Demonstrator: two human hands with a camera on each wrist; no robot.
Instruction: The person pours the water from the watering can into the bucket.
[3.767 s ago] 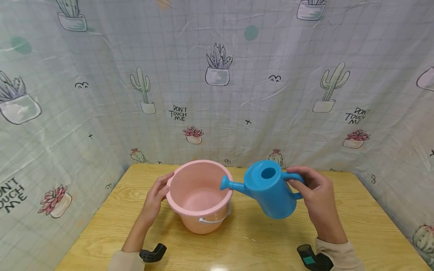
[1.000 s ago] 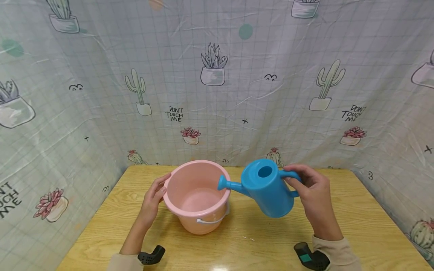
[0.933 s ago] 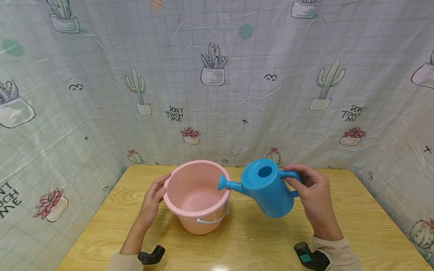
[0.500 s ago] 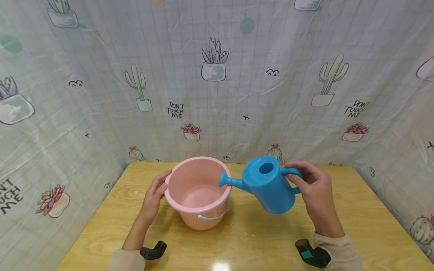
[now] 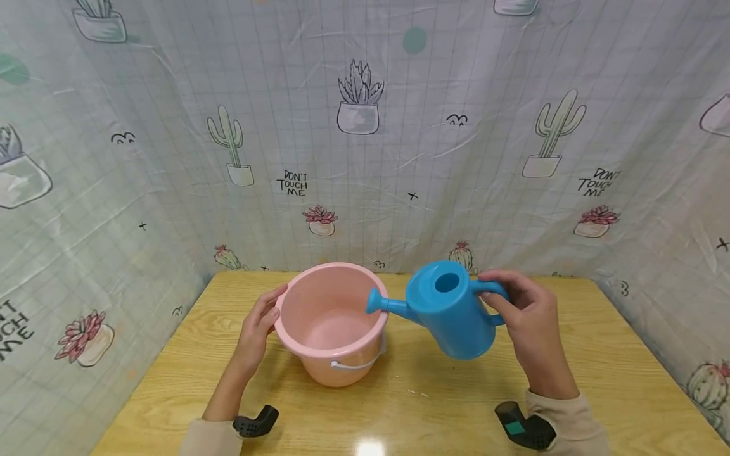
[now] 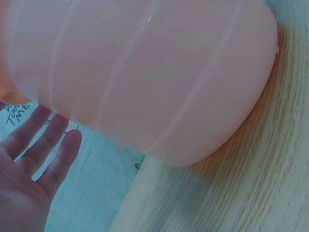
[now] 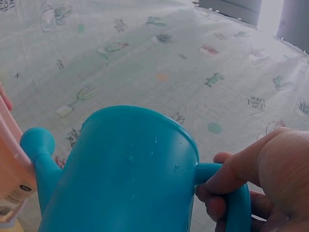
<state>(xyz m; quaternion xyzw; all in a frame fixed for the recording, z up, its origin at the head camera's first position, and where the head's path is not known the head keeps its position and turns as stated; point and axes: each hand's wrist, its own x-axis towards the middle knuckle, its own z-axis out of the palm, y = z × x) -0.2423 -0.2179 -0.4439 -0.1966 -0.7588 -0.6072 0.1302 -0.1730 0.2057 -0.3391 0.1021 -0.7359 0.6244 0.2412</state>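
A pink plastic bucket (image 5: 336, 367) stands on the table in the head view. My left hand (image 5: 256, 326) rests against its left rim from outside. The left wrist view shows straight fingers (image 6: 63, 152) touching the bucket wall (image 6: 159, 72). On the other side, my right hand (image 5: 530, 326) grips the handle of a blue watering can (image 5: 453, 320), fingers curled round it. The can is held off the table, tilted left, with its spout end just over the bucket's right rim. Droplets dot the can body (image 7: 130, 169) in the right wrist view. No stream of water shows.
The wooden table (image 5: 456, 411) bears a few small wet-looking marks in front of the bucket. A cactus-print cloth (image 5: 410, 158) hangs behind and at both sides. The bucket's white bail handle (image 5: 356, 366) hangs at its front right.
The head view has shifted slightly. Both hands, the bucket and the tilted watering can keep the same positions relative to one another.
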